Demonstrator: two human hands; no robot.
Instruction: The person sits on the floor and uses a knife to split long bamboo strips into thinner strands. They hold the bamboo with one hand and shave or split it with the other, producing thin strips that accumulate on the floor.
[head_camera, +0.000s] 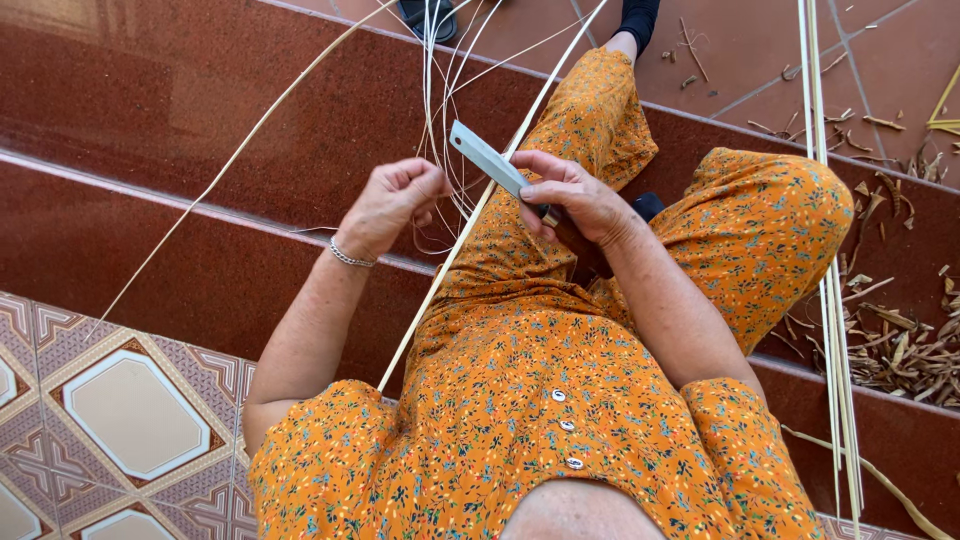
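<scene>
I sit on red stone steps in orange flowered clothes. My right hand (575, 195) grips a knife (487, 160) with a broad grey blade, its edge laid against a long pale cane strip (470, 215) that runs diagonally from my lap up past the top of the view. My left hand (390, 205), with a silver bracelet on the wrist, is closed around thin pale slivers (440, 110) peeling off the strip. The slivers curl up and away above both hands.
Several long pale cane strips (835, 300) lie down the steps at the right. Brown shavings and bark scraps (900, 345) are heaped by my right knee. Another strip (230, 160) slants across the left steps. Patterned floor tiles (120, 420) lie lower left.
</scene>
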